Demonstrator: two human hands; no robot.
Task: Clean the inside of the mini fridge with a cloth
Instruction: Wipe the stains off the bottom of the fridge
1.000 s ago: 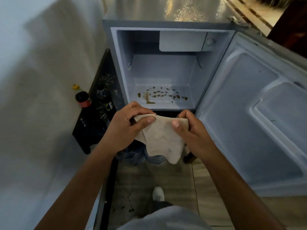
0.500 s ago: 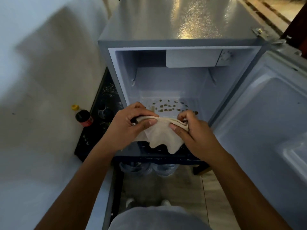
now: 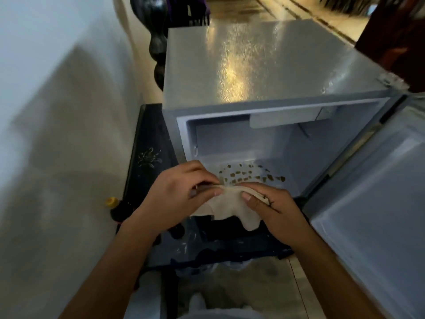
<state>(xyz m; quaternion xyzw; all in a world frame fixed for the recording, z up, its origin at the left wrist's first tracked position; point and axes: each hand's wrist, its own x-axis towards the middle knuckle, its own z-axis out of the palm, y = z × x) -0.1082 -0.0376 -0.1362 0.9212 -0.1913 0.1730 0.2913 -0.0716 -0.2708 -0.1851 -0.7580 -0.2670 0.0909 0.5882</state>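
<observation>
A grey mini fridge (image 3: pixel 271 65) stands open in front of me, its door (image 3: pixel 377 203) swung out to the right. Brown stain spots (image 3: pixel 248 176) are scattered over the white floor inside. A beige cloth (image 3: pixel 232 208) hangs between my hands just in front of the fridge opening. My left hand (image 3: pixel 179 194) pinches its left edge and my right hand (image 3: pixel 273 206) grips its folded right edge. The cloth's lower part droops free below my fingers.
The fridge sits on a dark painted stand (image 3: pixel 149 157). A dark bottle with a yellow cap (image 3: pixel 112 202) stands by the white wall (image 3: pixel 57 134) on the left. Tiled floor (image 3: pixel 276 291) lies below, and a dark turned post (image 3: pixel 158 42) rises behind the fridge.
My view has risen and moved closer, showing more of the fridge top. Both hands have lifted the cloth toward the fridge opening and drawn its top edge closer together.
</observation>
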